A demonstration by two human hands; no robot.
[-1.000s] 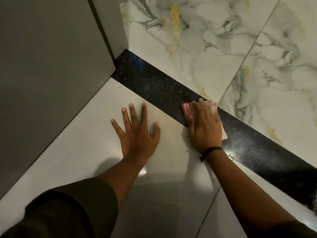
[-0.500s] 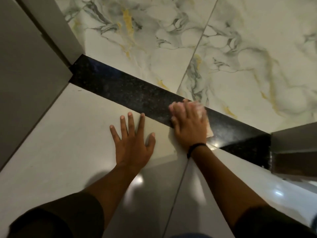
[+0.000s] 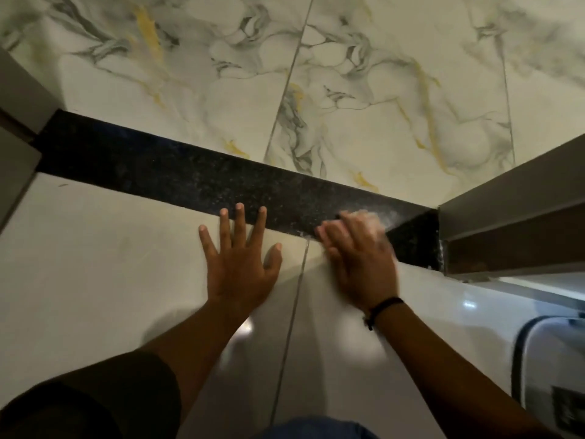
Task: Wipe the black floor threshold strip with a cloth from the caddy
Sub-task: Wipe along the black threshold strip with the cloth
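Note:
A black speckled threshold strip (image 3: pixel 177 172) runs across the floor from the left door frame to the right one. My right hand (image 3: pixel 357 258) presses a pale cloth (image 3: pixel 368 217) flat on the strip's right part; the hand is blurred and covers most of the cloth. My left hand (image 3: pixel 240 261) lies flat with fingers spread on the plain white tile, its three middle fingertips over the strip's near edge. A black band sits on my right wrist.
Marble-patterned tiles (image 3: pixel 348 90) lie beyond the strip, plain white tiles (image 3: pixel 95 264) on my side. Grey door frames stand at the left (image 3: pixel 15 147) and right (image 3: pixel 506 217). A white container with a dark rim (image 3: pixel 550 369) shows at the right edge.
My right hand has slid the cloth rightwards along the strip toward the right door frame. My left hand has shifted so its fingertips now reach the strip. The view has swung right.

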